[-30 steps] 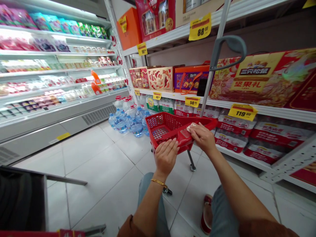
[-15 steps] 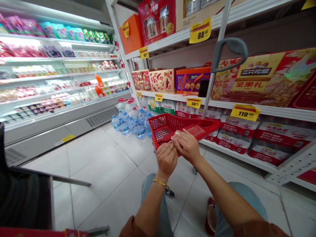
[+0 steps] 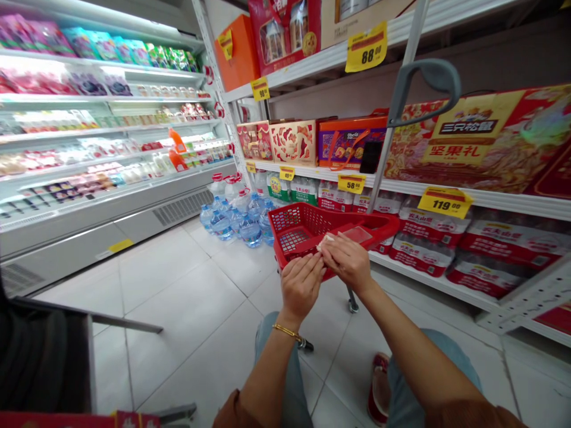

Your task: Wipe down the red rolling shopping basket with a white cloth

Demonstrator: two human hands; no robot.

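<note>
The left hand [image 3: 302, 288] lies much as it did a second ago, on the near edge of the red basket [image 3: 312, 220]. The right hand [image 3: 348, 261] has come leftward since then, from the far end of the clear panel [image 3: 359, 234] to just beside the left fingertips, and the panel now shows uncovered to the right of its fingers.

The left fingers are held together and nearly straight over the rim; their thumb is hidden, so I cannot tell whether they grip it. Ahead of them, the basket is glossy moulded plastic, its walls and floor pierced with small holes. The right fingers are bent and closed on a crumpled white wad [image 3: 327, 239], soft-looking, pressed at the basket's near edge. Under the right hand, a metal leg [image 3: 351, 297] ends in a small wheel.

Far left of the fingers, a lit chiller [image 3: 111, 205] carries packed rows of goods. Nearer, still left and beyond them, ribbed blue water bottles [image 3: 250, 230] crowd the white tiled floor [image 3: 187, 309]. Beyond and right of the fingers, white metal shelving [image 3: 495, 312] holds gift boxes [image 3: 468, 145] above wrapped bottle packs [image 3: 499, 238].
</note>
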